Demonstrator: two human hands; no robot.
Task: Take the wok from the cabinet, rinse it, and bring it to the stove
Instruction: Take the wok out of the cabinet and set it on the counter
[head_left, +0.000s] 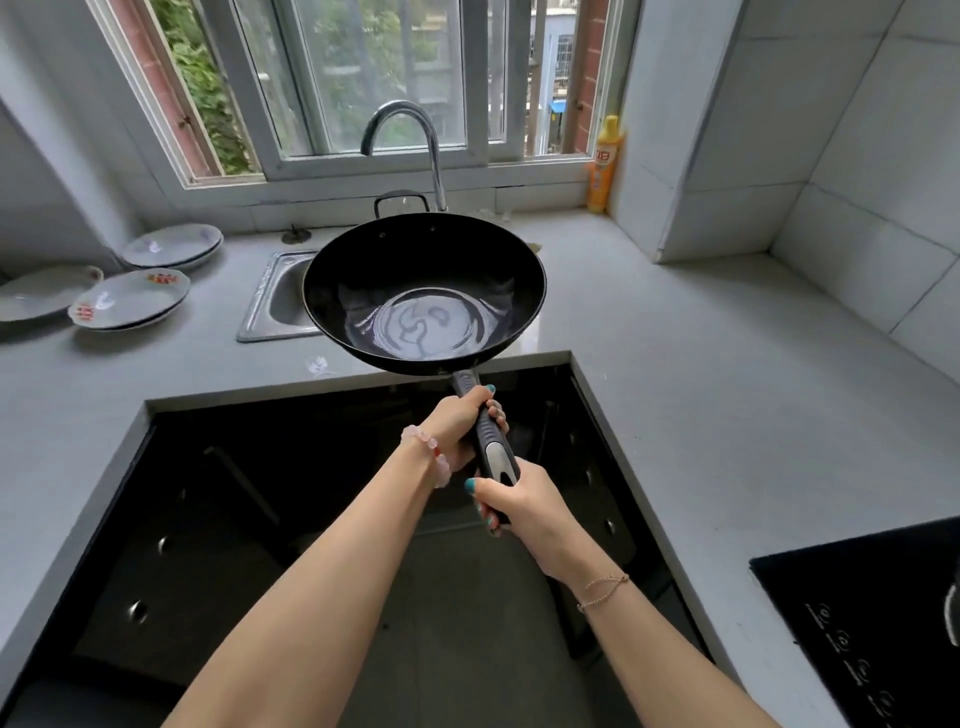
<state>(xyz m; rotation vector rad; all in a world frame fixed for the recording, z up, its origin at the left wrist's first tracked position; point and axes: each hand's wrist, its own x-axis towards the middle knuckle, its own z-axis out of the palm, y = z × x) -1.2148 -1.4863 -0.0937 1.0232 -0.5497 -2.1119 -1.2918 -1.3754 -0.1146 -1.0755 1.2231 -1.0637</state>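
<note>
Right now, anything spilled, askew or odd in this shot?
Little stands out. The wok is held level over the sink edge by both hands on its handle, with a shallow pool of water in its bottom. A small wet patch sits on the counter by the sink.

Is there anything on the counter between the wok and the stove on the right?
Nothing visible. The wok, held by both hands over the sink, has bare counter between it and the stove at lower right.
</note>
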